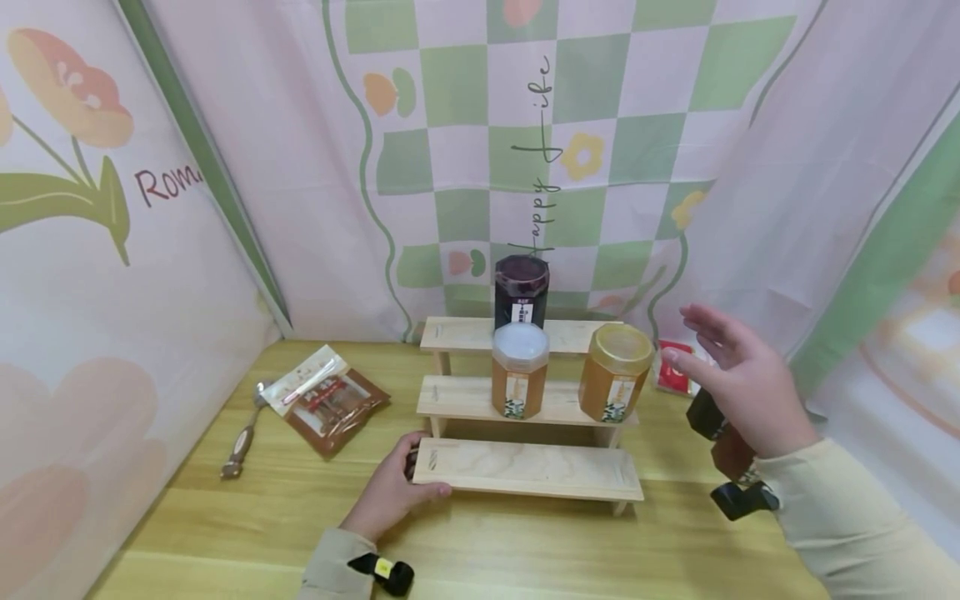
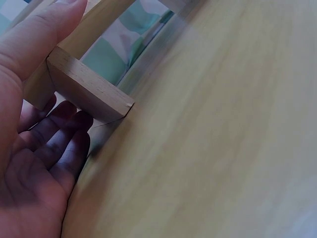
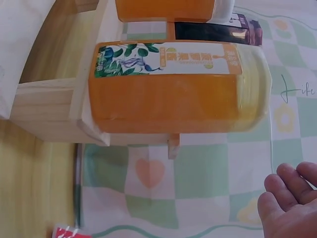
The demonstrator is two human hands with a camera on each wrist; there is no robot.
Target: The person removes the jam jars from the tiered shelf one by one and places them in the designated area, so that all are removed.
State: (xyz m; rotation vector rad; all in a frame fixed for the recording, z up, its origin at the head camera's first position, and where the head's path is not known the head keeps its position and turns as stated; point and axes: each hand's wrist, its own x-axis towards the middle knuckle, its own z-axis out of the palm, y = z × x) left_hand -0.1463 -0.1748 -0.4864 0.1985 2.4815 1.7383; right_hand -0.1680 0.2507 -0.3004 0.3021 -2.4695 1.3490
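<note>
I have the left hand (image 1: 397, 487) at the left end of the wooden shelf (image 1: 528, 467), gripping its bottom step, thumb on the front edge and fingers curled in by the leg; the right hand (image 1: 738, 383) is raised to the right of the shelf, fingers extended and relaxed, holding nothing, near the yellow-lidded jar (image 1: 617, 375) but apart from it.

That jar stands upright on the right end of the shelf's middle step; I see the white-lidded jar (image 1: 520, 375) on the same step, around its middle, also upright; the dark jar (image 1: 522, 292) stands on the shelf's top step, its lower part hidden from my head view by the white lid.

To the left of the shelf I see a brown packet (image 1: 330, 404) lying flat, and farther left a handled tool (image 1: 243, 442); a red packet (image 1: 675, 368) lies just to the right of the shelf; under the shelf is the wood-grain table (image 1: 525, 550), and behind it hangs a checked cloth (image 1: 450, 83).
</note>
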